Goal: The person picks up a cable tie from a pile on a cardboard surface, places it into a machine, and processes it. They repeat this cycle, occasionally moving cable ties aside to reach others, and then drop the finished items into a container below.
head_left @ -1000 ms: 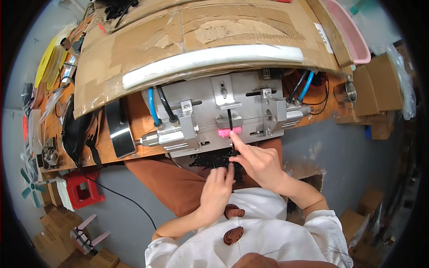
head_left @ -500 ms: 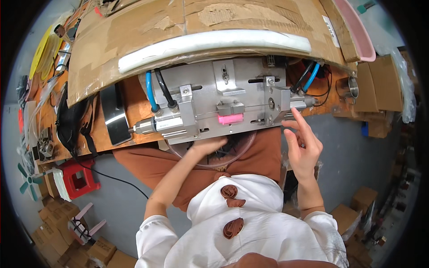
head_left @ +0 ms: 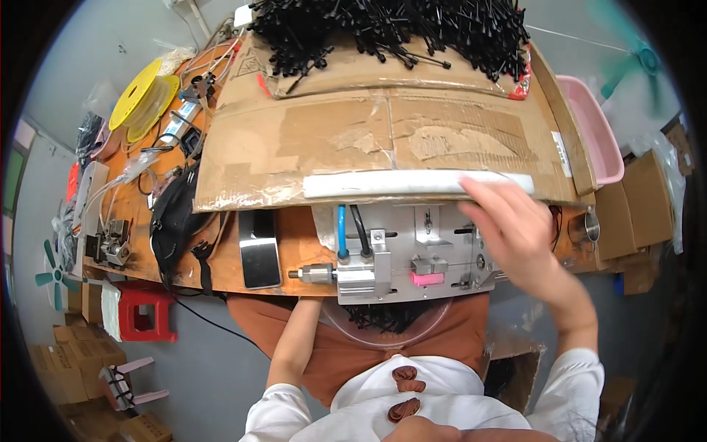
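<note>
My right hand [head_left: 519,232] is raised over the right end of a metal clamping machine [head_left: 401,236]. Its fingers reach forward to the white padded strip [head_left: 412,184] on the cardboard edge; thumb and fingers are apart, and nothing shows between them. I cannot tell whether they touch the strip. Only the forearm of my left arm [head_left: 298,339] shows; that hand is hidden beneath the bench edge, left of the clear bowl [head_left: 434,325] in my lap, which holds thin black parts [head_left: 383,317]. A pink block [head_left: 427,279] sits at the machine's front middle.
A large heap of black stick-like parts [head_left: 398,29] lies on the cardboard [head_left: 294,136] behind the machine. Left on the bench are a phone [head_left: 259,250], a black bag [head_left: 173,221] and a yellow spool [head_left: 136,92]. A metal cup [head_left: 584,227] and pink tub [head_left: 593,140] stand right.
My right hand has moved forward from beside the machine's right cylinder to the padded strip. My left hand has gone from over the bowl to under the bench edge. The view has tilted up.
</note>
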### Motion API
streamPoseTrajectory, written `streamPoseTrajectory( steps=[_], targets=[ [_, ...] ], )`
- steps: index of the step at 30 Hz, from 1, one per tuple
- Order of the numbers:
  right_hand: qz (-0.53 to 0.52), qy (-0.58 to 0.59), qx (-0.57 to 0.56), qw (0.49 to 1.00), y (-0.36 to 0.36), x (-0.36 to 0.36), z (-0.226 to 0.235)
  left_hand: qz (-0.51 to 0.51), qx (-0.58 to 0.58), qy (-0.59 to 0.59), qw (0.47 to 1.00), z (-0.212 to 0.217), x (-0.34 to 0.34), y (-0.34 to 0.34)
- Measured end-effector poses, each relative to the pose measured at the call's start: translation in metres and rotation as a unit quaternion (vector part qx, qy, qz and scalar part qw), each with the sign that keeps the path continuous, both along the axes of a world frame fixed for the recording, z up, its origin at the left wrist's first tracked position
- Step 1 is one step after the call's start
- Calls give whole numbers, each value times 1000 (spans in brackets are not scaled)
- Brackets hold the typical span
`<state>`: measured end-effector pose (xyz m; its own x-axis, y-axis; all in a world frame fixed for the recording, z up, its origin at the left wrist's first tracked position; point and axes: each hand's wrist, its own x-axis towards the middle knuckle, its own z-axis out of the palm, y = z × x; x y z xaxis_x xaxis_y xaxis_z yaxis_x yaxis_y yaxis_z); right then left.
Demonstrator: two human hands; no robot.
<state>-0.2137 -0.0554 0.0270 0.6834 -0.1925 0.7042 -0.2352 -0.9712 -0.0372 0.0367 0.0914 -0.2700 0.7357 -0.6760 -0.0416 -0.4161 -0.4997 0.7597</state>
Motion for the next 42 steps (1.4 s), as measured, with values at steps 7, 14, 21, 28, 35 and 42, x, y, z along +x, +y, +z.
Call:
streamPoseTrajectory(
  steps=[7,14,21,28,35,42],
  targets=[
    [-80,139,-311,937,-96,216,-5,-2,32,38,999,-4,-3,1],
    [-63,268,-273,922,-134,300,13,-12,53,56,997,-7,-12,6],
    [61,274,-199,939,-151,298,18,-27,81,59,995,-8,-15,16],
    [97,284,-113,947,-155,254,19,-202,183,57,960,32,-41,53],
    [140,240,-7,961,-136,186,3,-620,-3,159,768,212,-41,49],
    [189,224,8,956,-127,130,-3,-179,-218,-344,896,273,81,-85]
  ],
)
